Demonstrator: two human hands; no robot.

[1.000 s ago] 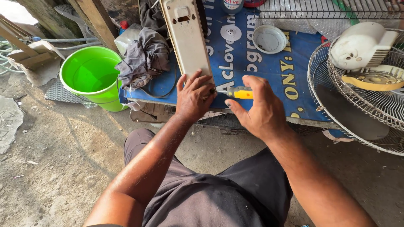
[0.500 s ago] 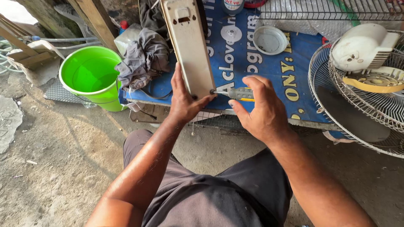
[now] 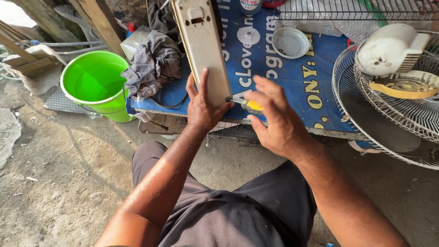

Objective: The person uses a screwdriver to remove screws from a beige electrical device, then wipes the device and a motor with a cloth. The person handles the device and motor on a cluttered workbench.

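Note:
A long cream plastic housing (image 3: 203, 48) lies on a blue printed sheet (image 3: 315, 77) over a low bench. My left hand (image 3: 201, 107) presses flat on the housing's near end, holding it down. My right hand (image 3: 274, 121) grips a yellow-handled screwdriver (image 3: 249, 106), whose metal tip touches the housing's lower right corner. My dark shorts and knees fill the bottom of the view.
A bright green bucket (image 3: 93, 84) stands on the ground at left, a grey rag (image 3: 153, 64) beside it on the sheet. A white round cap (image 3: 290, 42) lies further back. Wire fan guards (image 3: 388, 119) and a white fan motor housing (image 3: 388, 50) sit at right.
My left hand slid from the bench edge up onto the housing's near end. My right hand brought the screwdriver's tip against the housing's corner.

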